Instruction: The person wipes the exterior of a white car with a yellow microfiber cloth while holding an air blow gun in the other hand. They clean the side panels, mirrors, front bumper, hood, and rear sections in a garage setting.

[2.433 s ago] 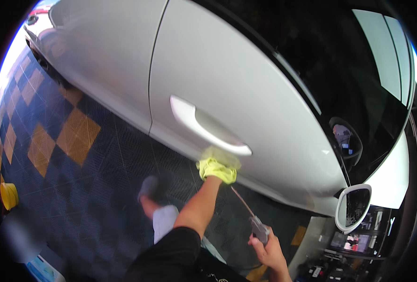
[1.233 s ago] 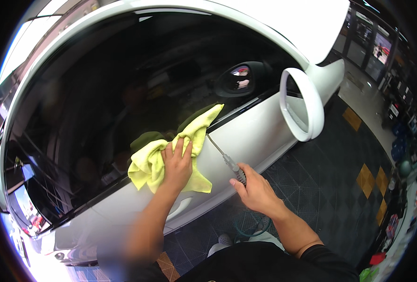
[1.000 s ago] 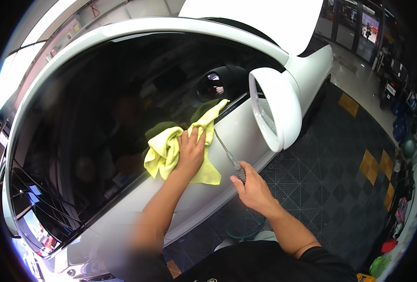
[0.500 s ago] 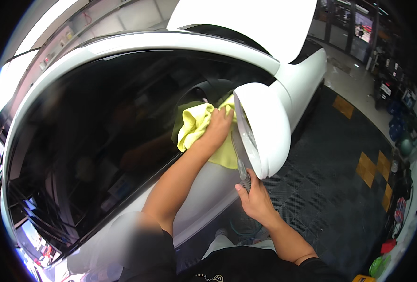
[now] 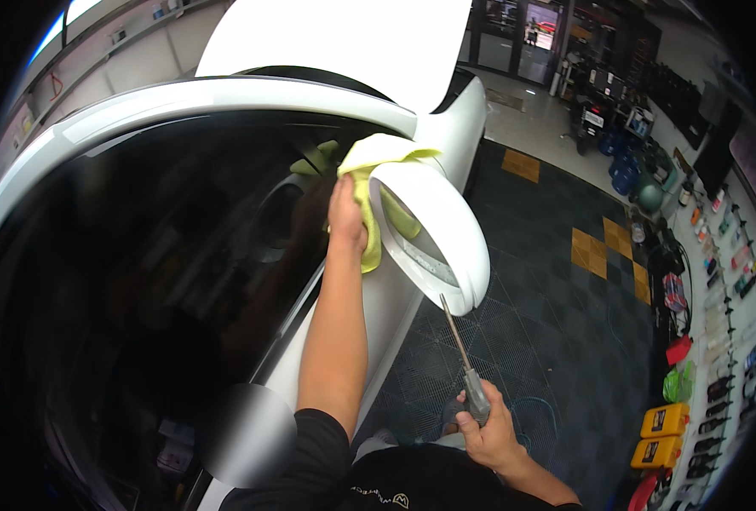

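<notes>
A white car's side mirror (image 5: 459, 226) stands out from the door, and its glass shows droplets or suds low down. Against its inner side, my left hand (image 5: 345, 217) is closed on a yellow-green microfiber cloth (image 5: 382, 153), which drapes over the mirror's top edge and hangs beside the dark window (image 5: 182, 213). My right hand (image 5: 490, 434) grips an air blow gun (image 5: 476, 393) by its grey handle, low in front of me. The long thin metal nozzle points up, with its tip by the mirror's lower edge.
The hood (image 5: 335, 51) is raised beyond the windshield. Dark grid floor tiles (image 5: 523, 324) with yellow squares lie to the right. A thin hose (image 5: 540, 417) curls by my feet. Bottles line the right wall, above yellow jugs (image 5: 661, 434).
My right hand has drawn the blow gun back and down from the mirror. My left hand has moved the cloth up over the mirror's top edge. The view has shifted rightward.
</notes>
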### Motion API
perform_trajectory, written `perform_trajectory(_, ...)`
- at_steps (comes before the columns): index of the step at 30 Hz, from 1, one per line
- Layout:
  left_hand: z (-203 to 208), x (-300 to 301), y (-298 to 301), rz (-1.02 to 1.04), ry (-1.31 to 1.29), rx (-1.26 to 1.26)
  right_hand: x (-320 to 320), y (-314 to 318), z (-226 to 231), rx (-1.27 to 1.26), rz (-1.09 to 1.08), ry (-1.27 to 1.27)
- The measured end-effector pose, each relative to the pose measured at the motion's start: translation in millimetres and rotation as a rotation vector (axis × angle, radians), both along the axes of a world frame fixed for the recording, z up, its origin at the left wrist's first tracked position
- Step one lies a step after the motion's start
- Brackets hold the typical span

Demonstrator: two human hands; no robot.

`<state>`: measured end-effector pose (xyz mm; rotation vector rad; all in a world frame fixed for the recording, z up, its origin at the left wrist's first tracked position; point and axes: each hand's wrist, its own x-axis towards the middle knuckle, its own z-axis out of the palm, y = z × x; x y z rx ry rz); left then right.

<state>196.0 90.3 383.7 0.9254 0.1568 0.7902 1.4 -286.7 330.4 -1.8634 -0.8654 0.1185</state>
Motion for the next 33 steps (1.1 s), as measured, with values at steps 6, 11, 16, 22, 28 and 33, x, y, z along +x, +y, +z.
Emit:
perform_trajectory(6, 38.3, -63.4, -31.4, -0.151, -0.287, 0.099, -16.0, -5.9, 28.5, -0.151, -0.112, -0.102)
perform_trajectory(11, 27.6, -74.9, -102.2, 0.321, -0.065, 0.809, -21.9, 2.7, 54.7, -0.203, -0.148, -0.138)
perform_trajectory(16, -40.4, -116.6, -144.5, 0.335, 0.248, 1.021, -21.2, 1.1, 60.3, -0.212, -0.123, -0.140)
perform_trajectory(22, -37.4, -101.6, -137.0, 0.383, -0.073, 1.202, -26.1, -15.1, 48.6, -0.147, -0.148, -0.049)
perform_trajectory(28, -44.3, -54.3, -81.0, 0.638, 0.133, 0.886, -21.1, -2.7, 56.6, -0.169, -0.116, -0.041)
perform_trajectory(33, 16.8, -61.8, -76.9, 0.550, -0.057, 0.887, -17.6, 0.0, 52.2, -0.105, -0.102, -0.067)
